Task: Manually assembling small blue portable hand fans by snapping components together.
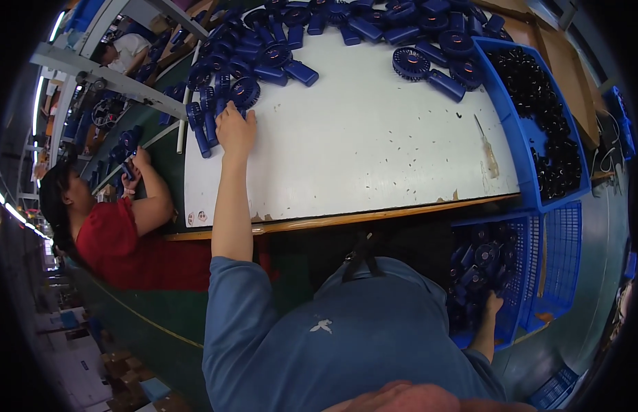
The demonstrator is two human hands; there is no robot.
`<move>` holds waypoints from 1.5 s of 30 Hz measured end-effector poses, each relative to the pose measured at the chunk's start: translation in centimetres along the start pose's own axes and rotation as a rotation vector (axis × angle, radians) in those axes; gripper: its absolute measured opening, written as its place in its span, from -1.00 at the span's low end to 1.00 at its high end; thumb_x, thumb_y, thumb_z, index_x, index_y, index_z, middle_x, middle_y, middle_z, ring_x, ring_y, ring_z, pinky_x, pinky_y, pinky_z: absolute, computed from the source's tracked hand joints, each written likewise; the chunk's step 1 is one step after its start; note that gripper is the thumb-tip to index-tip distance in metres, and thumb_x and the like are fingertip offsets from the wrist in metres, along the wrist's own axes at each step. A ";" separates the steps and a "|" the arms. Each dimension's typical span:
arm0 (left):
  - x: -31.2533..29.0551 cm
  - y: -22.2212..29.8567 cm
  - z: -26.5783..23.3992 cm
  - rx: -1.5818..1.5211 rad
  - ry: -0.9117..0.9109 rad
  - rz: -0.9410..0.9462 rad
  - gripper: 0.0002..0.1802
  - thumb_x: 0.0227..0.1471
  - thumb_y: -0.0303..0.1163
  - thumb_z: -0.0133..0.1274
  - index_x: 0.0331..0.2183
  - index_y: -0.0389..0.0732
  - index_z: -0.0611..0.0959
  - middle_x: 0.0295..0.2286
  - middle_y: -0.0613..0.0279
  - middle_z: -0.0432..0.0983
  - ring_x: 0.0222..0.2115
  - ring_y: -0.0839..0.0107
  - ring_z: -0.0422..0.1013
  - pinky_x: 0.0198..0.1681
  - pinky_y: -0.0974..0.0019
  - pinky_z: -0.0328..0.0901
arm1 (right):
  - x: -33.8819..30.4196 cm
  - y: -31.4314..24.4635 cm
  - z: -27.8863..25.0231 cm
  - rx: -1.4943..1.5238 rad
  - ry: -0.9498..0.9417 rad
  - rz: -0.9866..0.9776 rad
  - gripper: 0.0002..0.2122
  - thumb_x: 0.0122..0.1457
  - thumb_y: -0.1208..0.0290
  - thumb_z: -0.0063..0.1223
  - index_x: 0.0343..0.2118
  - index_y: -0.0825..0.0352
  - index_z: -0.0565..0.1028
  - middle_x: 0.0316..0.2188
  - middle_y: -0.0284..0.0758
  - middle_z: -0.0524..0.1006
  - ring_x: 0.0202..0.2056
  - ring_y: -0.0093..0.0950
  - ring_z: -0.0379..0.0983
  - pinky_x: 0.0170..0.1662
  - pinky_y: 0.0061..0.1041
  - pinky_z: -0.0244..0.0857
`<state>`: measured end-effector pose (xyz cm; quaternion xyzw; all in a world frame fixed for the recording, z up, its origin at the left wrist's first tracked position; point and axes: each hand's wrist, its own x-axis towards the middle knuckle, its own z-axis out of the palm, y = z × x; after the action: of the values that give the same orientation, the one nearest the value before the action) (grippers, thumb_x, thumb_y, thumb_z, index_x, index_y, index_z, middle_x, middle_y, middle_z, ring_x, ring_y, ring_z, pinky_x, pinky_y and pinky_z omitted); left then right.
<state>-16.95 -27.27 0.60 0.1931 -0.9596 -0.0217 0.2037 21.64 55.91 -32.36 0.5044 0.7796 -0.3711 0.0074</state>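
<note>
My left hand (235, 129) reaches far over the white table (360, 151) to its left edge and rests on a dark blue hand-held fan (242, 94) at the edge of a heap of several such fans (264, 48). Whether the fingers grip it is hidden. My right hand (494, 304) hangs low at my right side, reaching into a blue crate (532, 275) under the table that holds more blue fans (480, 264). Its fingers are hidden among them.
A blue bin (521, 137) of small black parts stands at the table's right edge. A screwdriver (486, 147) lies near it. More fans (429, 41) line the table's far side. A person in red (119, 233) works at a green conveyor (164, 158) to the left.
</note>
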 end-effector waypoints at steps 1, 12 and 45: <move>0.3 0.4 -0.2 -0.005 0.003 -0.001 -0.24 0.01 -0.07 0.14 0.11 -0.37 0.37 0.05 -0.11 0.37 0.09 -0.06 0.26 0.12 -0.07 0.19 | -0.1 1.0 0.2 -0.091 0.087 0.092 -0.71 -0.03 0.29 0.22 -0.37 0.47 0.56 -0.47 -0.21 0.59 -0.36 -0.35 0.53 -0.28 -0.36 0.39; -7.0 5.3 -2.6 -1.294 -0.357 -0.340 -0.49 -0.11 -0.44 0.27 -0.09 -0.35 0.48 -0.28 0.19 0.51 -0.29 0.53 0.41 -0.25 0.42 0.32 | -21.6 -33.4 4.0 0.366 -0.600 -0.611 -0.70 0.22 0.49 0.08 0.00 0.42 0.45 -0.19 -0.24 0.57 -0.17 -0.52 0.49 -0.04 -0.54 0.36; -23.0 19.1 -9.9 -2.364 -1.274 -0.164 -0.46 -0.01 -0.64 0.10 0.05 -0.32 0.40 -0.35 0.02 0.42 -0.23 0.16 0.43 -0.46 0.27 0.52 | -4.4 -61.9 -0.9 -0.367 -0.324 -1.156 -0.72 0.07 0.52 0.07 -0.12 0.40 0.56 -0.09 -0.07 0.55 -0.08 -0.19 0.50 0.04 -0.34 0.35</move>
<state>-0.53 -0.54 3.16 -0.0844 -0.2786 -0.9278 -0.2334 -24.91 39.61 5.37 -0.0708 0.9664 -0.2471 0.0099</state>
